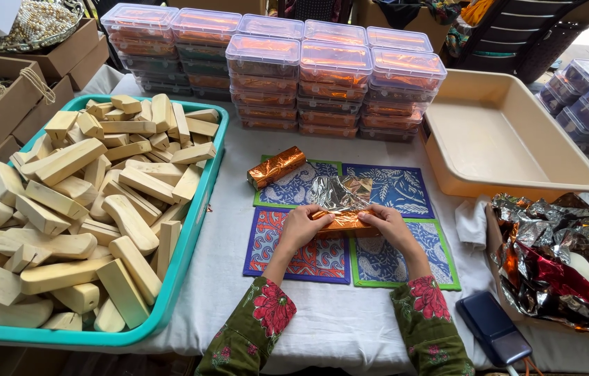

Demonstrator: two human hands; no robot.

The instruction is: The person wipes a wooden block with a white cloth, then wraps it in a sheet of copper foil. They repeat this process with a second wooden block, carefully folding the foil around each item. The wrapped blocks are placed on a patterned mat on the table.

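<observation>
On the white-clothed table (350, 327) we have, biggest first: a teal plastic tub (200, 209) at left heaped with pale rough-cut wooden blocks (79, 209). Behind centre, stacks of clear lidded plastic boxes (336, 83) with orange-wrapped contents. Right of those, an empty beige plastic tray (496, 139). Far right, a crumpled pile of silver and copper foil sheets (559, 257). Near the right edge of the table, a dark blue flat case (493, 327).

Centre: four printed fabric mats in blue, red and green (392, 188), laid in a square, forming our work surface. One finished copper-foil-wrapped block (277, 167) lies on the upper-left mat, apart from the hands.

Piece in hand: a block half wrapped in copper foil (343, 221), lying across the seam between the two lower mats. A loose foil flap (340, 191) stands up behind it, silver side showing.

Our left hand (301, 226) is closed on the left end, fingers curled over the foil. Our right hand (388, 224) clamps the right end the same way, thumb on top. Both press the block down onto the mats.

Step, as we read it: mid-wrap, the front edge tucked, the back flap not yet folded. Next move likely needs the flap pulled tight over the top while one hand pins the block, then the ends creased in. Thin foil, so tearing at the corners is the risk.
</observation>
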